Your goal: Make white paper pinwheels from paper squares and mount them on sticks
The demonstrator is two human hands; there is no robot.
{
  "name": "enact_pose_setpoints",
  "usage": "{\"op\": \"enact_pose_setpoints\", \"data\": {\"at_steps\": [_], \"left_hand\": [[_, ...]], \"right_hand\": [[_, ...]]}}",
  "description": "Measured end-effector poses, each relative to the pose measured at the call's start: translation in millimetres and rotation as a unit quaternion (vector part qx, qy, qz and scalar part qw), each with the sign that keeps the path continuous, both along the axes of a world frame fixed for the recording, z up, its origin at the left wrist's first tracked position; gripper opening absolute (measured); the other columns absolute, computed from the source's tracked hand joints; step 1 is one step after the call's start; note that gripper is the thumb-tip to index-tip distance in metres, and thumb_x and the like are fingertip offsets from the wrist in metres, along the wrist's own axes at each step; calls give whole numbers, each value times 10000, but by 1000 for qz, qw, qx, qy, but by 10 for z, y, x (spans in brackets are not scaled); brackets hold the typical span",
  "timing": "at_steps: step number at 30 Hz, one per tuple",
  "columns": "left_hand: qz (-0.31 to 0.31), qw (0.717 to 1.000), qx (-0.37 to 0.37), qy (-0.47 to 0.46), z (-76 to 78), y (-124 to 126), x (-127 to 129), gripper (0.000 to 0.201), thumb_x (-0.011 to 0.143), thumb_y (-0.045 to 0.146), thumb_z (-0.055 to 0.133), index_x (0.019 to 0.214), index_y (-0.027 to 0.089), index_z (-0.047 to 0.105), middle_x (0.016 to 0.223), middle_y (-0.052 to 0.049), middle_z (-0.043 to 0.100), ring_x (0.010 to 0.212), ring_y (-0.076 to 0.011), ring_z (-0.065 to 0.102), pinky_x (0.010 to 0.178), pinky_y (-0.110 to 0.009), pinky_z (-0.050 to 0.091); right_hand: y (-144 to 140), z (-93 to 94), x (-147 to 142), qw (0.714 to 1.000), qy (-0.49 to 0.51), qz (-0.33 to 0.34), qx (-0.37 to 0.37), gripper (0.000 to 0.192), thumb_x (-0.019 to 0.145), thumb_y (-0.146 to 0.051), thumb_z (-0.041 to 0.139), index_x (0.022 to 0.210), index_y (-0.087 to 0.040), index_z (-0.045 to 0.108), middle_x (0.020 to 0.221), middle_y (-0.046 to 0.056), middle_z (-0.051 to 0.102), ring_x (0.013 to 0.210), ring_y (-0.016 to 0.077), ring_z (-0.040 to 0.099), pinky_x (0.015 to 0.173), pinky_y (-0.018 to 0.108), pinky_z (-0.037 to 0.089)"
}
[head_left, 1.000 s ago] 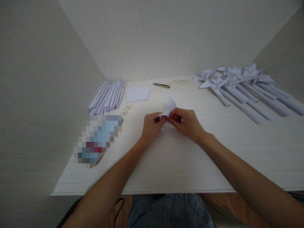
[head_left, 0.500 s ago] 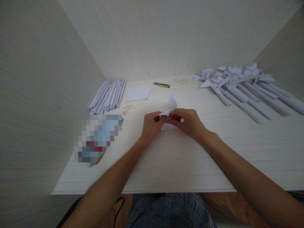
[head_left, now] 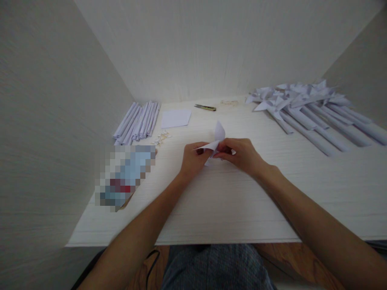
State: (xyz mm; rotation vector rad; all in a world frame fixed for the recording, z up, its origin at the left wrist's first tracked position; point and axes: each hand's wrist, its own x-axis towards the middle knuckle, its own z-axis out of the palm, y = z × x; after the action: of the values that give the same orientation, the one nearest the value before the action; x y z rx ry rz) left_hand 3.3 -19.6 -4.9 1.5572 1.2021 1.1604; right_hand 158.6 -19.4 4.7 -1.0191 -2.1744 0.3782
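Scanning left to right: rolled paper tubes (head_left: 137, 123) far left, flat sheet (head_left: 176, 118), cutter (head_left: 205, 107) behind. Left hand (head_left: 193, 159) and right hand (head_left: 242, 155) fingers both pinch folded paper piece (head_left: 215, 139) mid-surface (head_left: 229, 201). Pinwheel pile (head_left: 305, 108) far right, well apart. Walls box three sides; near edge open.

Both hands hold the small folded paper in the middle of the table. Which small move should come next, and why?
Probably press the raised flap down toward the centre: the left hand and right hand pinch the folded paper, and one flap stands up, unlike the finished pinwheels.
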Motion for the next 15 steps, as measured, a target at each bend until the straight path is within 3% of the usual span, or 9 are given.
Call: {"op": "enact_pose_setpoints", "data": {"at_steps": [15], "left_hand": [[38, 998, -5, -40, -23, 17, 13, 148, 630, 242, 544, 591, 137, 641, 492, 30, 513, 446, -58, 404, 420, -179, 302]], "right_hand": [[-27, 20, -59, 999, 3, -28, 41, 115, 759, -167, 500, 731, -165, 611, 690, 26, 628, 604, 117, 550, 572, 228, 412]]}}
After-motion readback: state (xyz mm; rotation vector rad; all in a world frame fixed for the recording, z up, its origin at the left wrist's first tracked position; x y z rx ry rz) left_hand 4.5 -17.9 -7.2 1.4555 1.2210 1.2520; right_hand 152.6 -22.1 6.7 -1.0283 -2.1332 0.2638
